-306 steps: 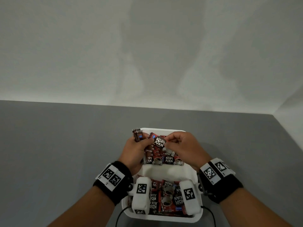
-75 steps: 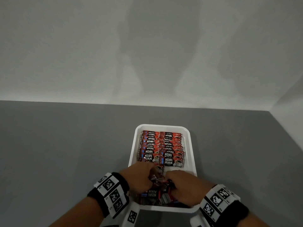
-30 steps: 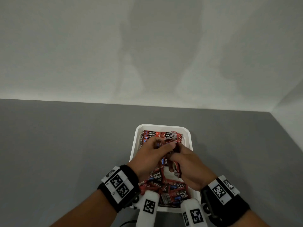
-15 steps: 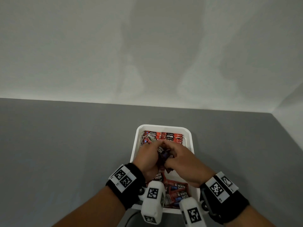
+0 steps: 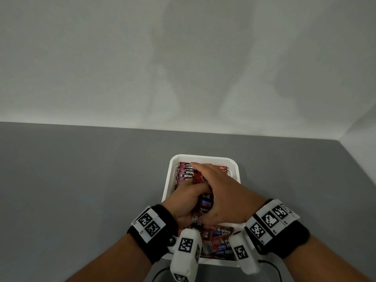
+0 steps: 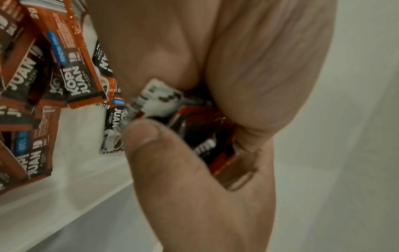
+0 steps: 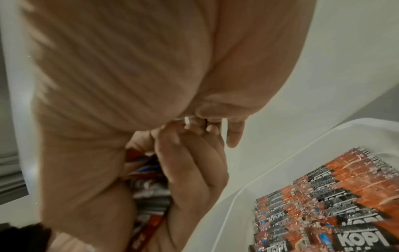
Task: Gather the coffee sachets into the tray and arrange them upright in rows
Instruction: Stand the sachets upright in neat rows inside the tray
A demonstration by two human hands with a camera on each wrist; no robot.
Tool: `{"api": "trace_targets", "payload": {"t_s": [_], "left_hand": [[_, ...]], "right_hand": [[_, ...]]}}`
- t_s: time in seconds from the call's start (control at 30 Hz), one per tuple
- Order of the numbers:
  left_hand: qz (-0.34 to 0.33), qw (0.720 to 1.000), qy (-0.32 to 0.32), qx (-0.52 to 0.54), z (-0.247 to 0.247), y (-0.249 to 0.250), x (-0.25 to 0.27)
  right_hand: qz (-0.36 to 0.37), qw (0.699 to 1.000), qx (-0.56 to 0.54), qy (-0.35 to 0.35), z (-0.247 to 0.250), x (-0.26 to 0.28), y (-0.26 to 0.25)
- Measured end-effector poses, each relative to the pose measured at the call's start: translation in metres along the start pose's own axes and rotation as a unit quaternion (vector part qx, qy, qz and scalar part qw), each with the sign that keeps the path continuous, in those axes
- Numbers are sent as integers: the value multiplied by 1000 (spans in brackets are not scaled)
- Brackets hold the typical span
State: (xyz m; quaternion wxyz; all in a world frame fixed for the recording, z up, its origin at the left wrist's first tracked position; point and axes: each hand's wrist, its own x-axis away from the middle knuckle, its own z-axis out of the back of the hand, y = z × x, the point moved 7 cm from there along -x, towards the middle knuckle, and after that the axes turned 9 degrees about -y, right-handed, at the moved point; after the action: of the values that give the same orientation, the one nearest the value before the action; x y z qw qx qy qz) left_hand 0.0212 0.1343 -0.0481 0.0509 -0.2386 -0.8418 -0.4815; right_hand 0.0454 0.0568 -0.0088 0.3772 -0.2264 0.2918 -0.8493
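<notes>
A: Two hands over one white tray (image 5: 167, 181), which rests on the grey worktop (image 5: 81, 180). What does each hold?

B: Left hand (image 5: 184, 202): thumb and curled fingers clamped on a small bundle of coffee sachets (image 6: 194, 129), above the middle of the tray. Right hand (image 5: 221, 197): laid against the left, fingers bent round the same bundle (image 5: 205, 202) from the other side; one red sachet (image 5: 197, 177) sticks up between the two.

A: Items already filed?

B: Upright rows of sachets (image 7: 323, 191) at the tray's far end, standing on edge, packed one behind another, printed faces toward the person. The right hand hides part of them in the head view.

A: Items loose?

B: A heap of loose sachets (image 5: 216, 241) at the tray's near end, lying flat and askew, overlapping. Count not legible.

A: Other entries?

B: Black wristbands with white coded markers, one per wrist (image 5: 150, 223). Pale wall (image 5: 183, 58) behind the worktop.
</notes>
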Motion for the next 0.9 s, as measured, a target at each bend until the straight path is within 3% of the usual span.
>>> {"api": "trace_targets", "payload": {"t_s": [0.1, 0.17, 0.3, 0.43, 0.5, 0.57, 0.67, 0.8, 0.9], "left_hand": [[-9, 1000, 1, -11, 3, 1, 1], [-19, 999, -13, -23, 5, 3, 2], [-12, 999, -35, -30, 7, 7, 3], [-10, 998, -13, -58, 16, 14, 5], [-23, 996, 33, -84, 27, 24, 8], [-53, 987, 85, -124, 37, 36, 12], [-72, 978, 112, -160, 38, 43, 12], [-66, 979, 77, -176, 19, 37, 8], [-34, 991, 57, -114, 16, 30, 10]], "right_hand": [[3, 999, -32, -9, -4, 1, -1], [3, 992, -124, 12, 0, 1, 3], [-67, 920, -356, 149, 21, 6, 27], [-82, 890, -390, 220, 33, 11, 42], [-101, 878, -412, 224, 36, 16, 53], [-118, 911, -347, 190, 37, 19, 55], [-120, 979, -86, 143, 38, 22, 32], [-83, 995, 14, 55, 12, 1, 6], [-105, 993, 9, 53, 8, -2, 10]]}}
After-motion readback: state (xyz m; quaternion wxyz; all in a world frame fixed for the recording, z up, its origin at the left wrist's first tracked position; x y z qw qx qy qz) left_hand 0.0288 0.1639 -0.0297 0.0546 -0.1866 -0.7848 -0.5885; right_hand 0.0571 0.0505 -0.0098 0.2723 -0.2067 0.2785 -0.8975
